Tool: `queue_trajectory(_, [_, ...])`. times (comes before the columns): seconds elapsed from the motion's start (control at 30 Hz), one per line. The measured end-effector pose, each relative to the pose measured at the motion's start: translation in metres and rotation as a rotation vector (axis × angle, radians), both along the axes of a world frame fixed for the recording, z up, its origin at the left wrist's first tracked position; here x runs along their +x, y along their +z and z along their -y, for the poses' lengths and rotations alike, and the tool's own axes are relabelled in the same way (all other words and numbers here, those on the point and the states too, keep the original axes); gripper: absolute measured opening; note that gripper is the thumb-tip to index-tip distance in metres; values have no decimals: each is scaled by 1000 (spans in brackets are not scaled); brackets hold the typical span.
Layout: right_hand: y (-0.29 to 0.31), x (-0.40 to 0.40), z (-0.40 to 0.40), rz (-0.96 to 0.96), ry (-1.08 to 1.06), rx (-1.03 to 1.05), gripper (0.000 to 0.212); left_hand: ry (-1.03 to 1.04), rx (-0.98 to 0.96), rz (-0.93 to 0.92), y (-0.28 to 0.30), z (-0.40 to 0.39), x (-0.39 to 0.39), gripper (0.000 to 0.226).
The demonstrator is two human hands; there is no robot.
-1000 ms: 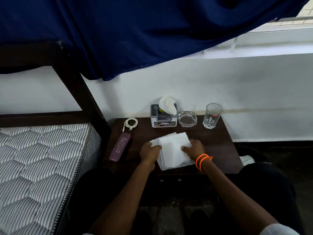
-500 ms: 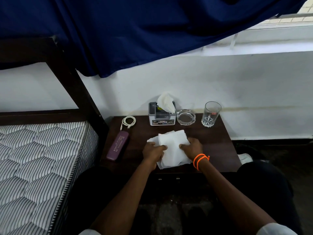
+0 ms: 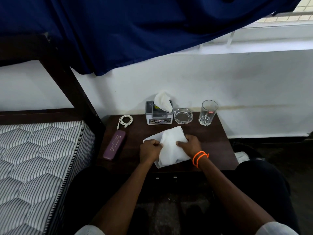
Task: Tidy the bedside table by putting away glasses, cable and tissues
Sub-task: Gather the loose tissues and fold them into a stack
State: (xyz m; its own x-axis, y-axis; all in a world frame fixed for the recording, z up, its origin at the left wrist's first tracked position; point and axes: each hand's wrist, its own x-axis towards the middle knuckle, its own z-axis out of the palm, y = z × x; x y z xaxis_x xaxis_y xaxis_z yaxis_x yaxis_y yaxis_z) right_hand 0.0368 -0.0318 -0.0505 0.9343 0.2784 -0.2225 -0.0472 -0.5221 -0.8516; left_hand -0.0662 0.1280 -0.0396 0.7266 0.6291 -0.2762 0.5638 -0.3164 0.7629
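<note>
Gathered closer since before, loose tissues (image 3: 171, 146) are gripped by left hand (image 3: 149, 150) and right hand (image 3: 189, 145); even bunching is advised.

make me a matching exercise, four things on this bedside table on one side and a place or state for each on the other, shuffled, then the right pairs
Things:
1. coiled cable
2. glasses case
3. loose tissues
4. drinking glass

Places or states:
A. gripped by both hands
B. back right corner of the table, upright
C. left edge of the table, lying flat
D. back left of the table, beside the tissue box

Pairs: 1-D, 2-C, 3-A, 4-B
</note>
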Motion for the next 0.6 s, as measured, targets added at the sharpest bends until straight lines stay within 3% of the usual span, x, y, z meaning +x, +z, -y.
queue_trajectory(0.23, [2,-1,3,-116,-20,167,24,50,-49,129,10,1,2,16])
queue_trajectory(0.43, [19,3,11,-92,-34,333,33,-87,153,340,25,-2,-10,15])
queue_trajectory(0.6, [27,-3,10,-227,68,522,52,-109,64,484,42,-5,-13,12])
